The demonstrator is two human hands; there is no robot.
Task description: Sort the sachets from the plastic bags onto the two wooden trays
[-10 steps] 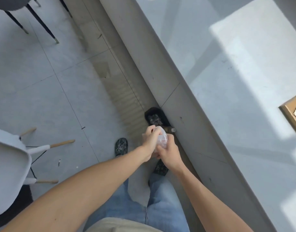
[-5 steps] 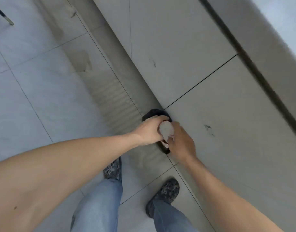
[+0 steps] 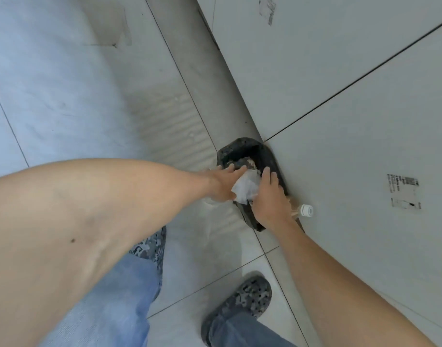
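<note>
Binning an emptied plastic bag

Both hands, left hand [image 3: 221,184] and right hand [image 3: 270,196], press the crumpled plastic bag [image 3: 246,189] into the black bin [image 3: 247,149] at one o'clock, fingers seemingly loosening; next, let go and return to the trays.

Pale grey tiled floor [image 3: 64,96] with dark grout lines meets a grey panelled wall [image 3: 340,71] bearing scuffed labels [image 3: 403,190].
</note>
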